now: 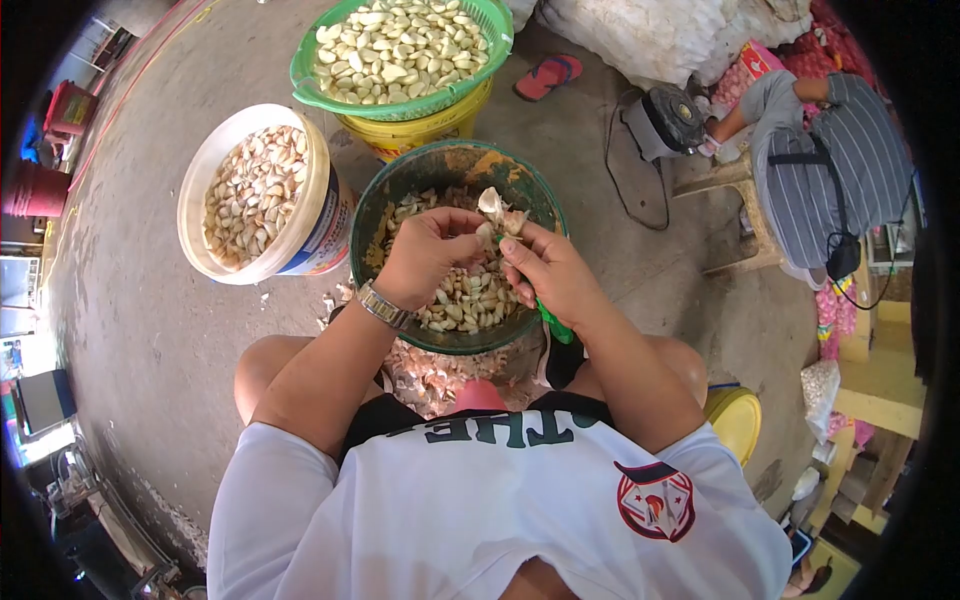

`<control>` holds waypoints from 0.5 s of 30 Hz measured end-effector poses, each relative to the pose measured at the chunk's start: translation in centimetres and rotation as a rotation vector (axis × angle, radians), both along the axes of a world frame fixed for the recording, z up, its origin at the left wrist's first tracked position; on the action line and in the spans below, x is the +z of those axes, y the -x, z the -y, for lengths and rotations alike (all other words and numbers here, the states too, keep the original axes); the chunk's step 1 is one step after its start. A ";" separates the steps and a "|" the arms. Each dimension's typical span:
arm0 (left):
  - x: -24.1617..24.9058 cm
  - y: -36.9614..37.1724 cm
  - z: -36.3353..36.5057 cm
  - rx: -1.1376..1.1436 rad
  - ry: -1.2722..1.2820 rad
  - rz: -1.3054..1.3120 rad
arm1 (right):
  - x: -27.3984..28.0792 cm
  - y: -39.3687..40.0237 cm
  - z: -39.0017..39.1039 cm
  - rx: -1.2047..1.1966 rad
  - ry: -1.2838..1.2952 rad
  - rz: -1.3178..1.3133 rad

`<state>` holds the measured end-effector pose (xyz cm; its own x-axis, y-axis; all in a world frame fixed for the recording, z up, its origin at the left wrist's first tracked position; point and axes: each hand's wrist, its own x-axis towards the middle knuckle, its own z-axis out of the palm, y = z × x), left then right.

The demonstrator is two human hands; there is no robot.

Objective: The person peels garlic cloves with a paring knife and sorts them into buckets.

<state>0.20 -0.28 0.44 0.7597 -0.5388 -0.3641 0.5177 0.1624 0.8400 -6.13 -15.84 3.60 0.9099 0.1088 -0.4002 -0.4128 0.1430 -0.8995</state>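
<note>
My left hand (428,258), with a metal watch on its wrist, is closed in a pinch on a garlic clove (484,232). Close beside it, my right hand (550,268) is wrapped round a small knife with a green handle (553,322); its blade is mostly hidden. Loose, papery garlic skin (490,202) stands up at the right fingertips. Both hands are over a dark green basin (535,180), which holds garlic cloves (465,300) and peelings.
A white bucket (192,225) of unpeeled cloves stands left. Beyond the basin, a green colander (303,85) of peeled cloves sits on a yellow bucket (425,132). Peelings (425,375) litter the floor between my legs. A person in striped clothing (840,160) sits right, near a slipper (548,77).
</note>
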 end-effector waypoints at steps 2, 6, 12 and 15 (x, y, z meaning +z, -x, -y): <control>0.1 0.2 0.2 -0.013 -0.062 0.132 | -0.2 0.0 0.0 0.023 0.087 0.027; 0.1 0.4 0.2 -0.012 -0.140 0.185 | -1.2 -0.1 -0.1 0.027 0.237 0.158; 0.5 0.6 0.5 0.007 -0.046 0.262 | -0.2 -0.2 0.4 -0.143 -0.249 -0.169; 0.2 0.3 0.3 0.019 0.206 0.045 | 0.1 -0.3 0.6 -0.200 -0.483 -0.252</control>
<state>-0.08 -0.61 0.62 0.7836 -0.5834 -0.2133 0.4756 0.3425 0.8103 -5.87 -16.40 3.68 0.8146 0.1686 -0.5550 -0.5285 0.6101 -0.5903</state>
